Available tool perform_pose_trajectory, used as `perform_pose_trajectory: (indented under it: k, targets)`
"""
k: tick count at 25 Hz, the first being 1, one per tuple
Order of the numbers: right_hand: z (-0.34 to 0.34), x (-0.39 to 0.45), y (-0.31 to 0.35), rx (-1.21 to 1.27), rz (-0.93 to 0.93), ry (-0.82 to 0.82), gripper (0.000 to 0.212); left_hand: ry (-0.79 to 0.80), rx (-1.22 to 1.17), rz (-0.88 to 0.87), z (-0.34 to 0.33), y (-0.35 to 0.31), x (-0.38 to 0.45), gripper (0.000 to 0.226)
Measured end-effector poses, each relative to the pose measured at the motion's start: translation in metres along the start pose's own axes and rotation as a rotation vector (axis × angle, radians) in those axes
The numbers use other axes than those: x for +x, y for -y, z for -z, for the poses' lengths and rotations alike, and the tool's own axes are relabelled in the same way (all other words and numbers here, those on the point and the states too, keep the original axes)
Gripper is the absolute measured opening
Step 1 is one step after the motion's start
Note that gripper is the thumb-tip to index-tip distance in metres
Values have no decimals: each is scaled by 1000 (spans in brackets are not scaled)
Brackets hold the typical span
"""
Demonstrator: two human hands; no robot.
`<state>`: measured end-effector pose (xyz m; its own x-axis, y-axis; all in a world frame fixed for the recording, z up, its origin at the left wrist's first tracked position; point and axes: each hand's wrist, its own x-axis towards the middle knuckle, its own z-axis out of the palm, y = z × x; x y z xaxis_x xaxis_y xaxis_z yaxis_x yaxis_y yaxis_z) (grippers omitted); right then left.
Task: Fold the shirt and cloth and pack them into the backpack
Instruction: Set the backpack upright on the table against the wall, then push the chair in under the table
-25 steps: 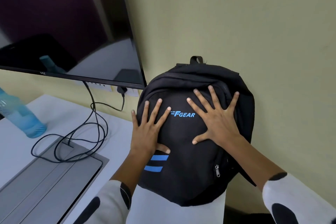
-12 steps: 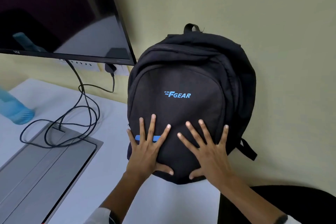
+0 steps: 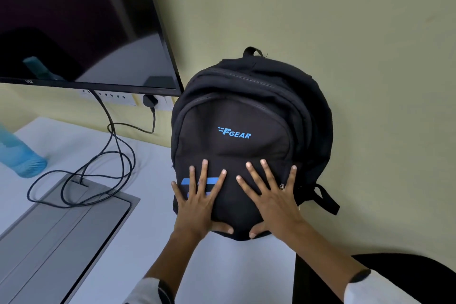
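While backpack stands upright, handle up | both hands flat, fingers spread

backpack jammed up against the wall, monitor overhanging just to its left, loose cables sprawled over the desk that side, bottle far left, open desk in front near the edge

I see the black backpack standing upright on the white table against the wall, zipped shut. My left hand and right hand both press flat on its lower front, fingers spread. A monitor, cables and blue bottle sit left.
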<state>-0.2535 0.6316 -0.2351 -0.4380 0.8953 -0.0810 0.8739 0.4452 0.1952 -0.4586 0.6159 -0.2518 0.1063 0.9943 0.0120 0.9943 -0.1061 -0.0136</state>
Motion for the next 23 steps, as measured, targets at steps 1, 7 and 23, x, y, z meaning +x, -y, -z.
perform_pose_trajectory:
  k: [1,7,23]
  targets:
    - [4,-9,1,14,22,14,141,13,-10,-9,2,-3,-13,125]
    - [59,-81,-8,-72,98,-54,133,-84,-74,-19,48,-20,-71,107]
    - [177,-433,-14,125,75,205,84,-11,-573,-177,180,-190,-337,86]
